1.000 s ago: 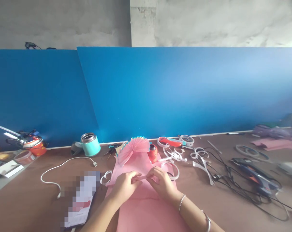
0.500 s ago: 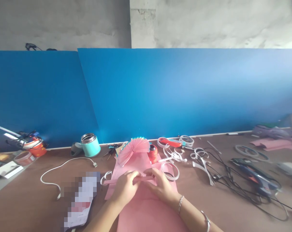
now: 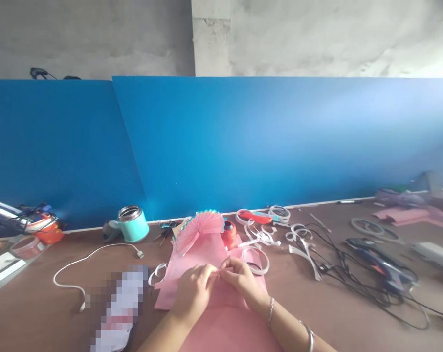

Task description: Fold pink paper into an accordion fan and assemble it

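My left hand (image 3: 198, 285) and my right hand (image 3: 241, 281) meet at the middle of the table, fingers pinched on a narrow folded strip of pink paper (image 3: 166, 283). One end of the strip sticks out left of my left hand; the part between my fingers is mostly covered. Beneath both hands lie large pink paper sheets (image 3: 225, 327). Just beyond stands a pleated pink paper fan (image 3: 203, 226) with a teal zigzag edge. Right of the fan is a red spool-like object (image 3: 229, 235). A roll of white tape (image 3: 256, 260) lies close to my right hand.
On the brown table (image 3: 34, 318) at left are a pixelated phone-like object (image 3: 121, 313), a white cable (image 3: 97, 252) and a turquoise cup (image 3: 133, 225). White strips (image 3: 261, 234), dark cords (image 3: 348, 274) and a glue gun (image 3: 383, 266) lie to the right. A blue partition (image 3: 243, 146) stands behind.
My hands have drawn closer together along the pink strip, and the fingers now pinch it more tightly. The whole view has shifted slightly; the other objects keep their places.
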{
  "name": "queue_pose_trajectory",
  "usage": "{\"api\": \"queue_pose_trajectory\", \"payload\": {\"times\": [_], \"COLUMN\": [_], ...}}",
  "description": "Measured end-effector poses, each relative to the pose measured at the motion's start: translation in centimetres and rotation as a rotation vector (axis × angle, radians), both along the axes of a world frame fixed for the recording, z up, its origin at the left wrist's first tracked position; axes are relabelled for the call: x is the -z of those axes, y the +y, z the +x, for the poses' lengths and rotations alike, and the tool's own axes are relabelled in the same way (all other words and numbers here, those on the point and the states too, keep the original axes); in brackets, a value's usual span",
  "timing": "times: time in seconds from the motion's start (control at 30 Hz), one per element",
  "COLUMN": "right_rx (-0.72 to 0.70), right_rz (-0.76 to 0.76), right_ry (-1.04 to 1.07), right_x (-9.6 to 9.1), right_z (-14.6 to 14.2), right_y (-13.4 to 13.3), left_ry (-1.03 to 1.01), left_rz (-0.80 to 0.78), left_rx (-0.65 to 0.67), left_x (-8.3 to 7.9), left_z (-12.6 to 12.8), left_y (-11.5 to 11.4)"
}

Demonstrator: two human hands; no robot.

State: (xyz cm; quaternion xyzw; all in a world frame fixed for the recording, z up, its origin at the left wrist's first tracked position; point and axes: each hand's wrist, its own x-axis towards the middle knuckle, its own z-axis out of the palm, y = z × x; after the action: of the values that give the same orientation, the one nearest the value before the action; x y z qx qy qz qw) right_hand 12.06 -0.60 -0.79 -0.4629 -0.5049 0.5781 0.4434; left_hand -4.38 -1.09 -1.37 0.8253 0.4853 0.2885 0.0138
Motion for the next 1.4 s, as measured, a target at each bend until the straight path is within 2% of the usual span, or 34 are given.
{"api": "queue_pose_trajectory", "payload": {"times": [0.23,0.53,0.77,0.83,0.93,1.07,1.13,1.2,1.4], "right_rx": [0.058,0.056,0.026,0.007,-0.039,-0.015,0.024,0.040,0.005], "right_rz": [0.011,-0.077,-0.042,0.023,0.201,0.350,0.373,0.374,0.224], "right_ry": [0.068,0.222,0.251,0.216,0.090,-0.258,-0.417,-0.485,-0.350], "right_x": [-1.1,-0.5,0.4,0.9,1.8,2.1,1.9,1.6,1.3], "right_z": [-0.5,-0.2,0.2,0.5,0.8,0.9,0.9,1.0,1.1], "right_y": [-0.4,-0.1,0.2,0.4,0.7,0.7,0.7,0.7,0.8], "left_ry": [0.000,-0.072,-0.152,-0.190,-0.231,-0.228,-0.235,-0.248,-0.267], "left_rz": [0.039,-0.001,-0.096,-0.125,-0.155,-0.181,-0.202,-0.219,-0.217], "left_rx": [-0.023,-0.036,-0.038,-0.044,-0.046,0.011,0.049,0.077,0.099], "left_x": [0.5,0.3,0.7,0.7,0.6,0.2,-0.1,-0.3,-0.3], "left_z": [0.2,0.1,-0.3,-0.5,-0.5,-0.5,-0.5,-0.5,-0.6], "left_y": [0.1,0.3,0.6,0.7,0.7,0.7,0.7,0.6,0.5]}}
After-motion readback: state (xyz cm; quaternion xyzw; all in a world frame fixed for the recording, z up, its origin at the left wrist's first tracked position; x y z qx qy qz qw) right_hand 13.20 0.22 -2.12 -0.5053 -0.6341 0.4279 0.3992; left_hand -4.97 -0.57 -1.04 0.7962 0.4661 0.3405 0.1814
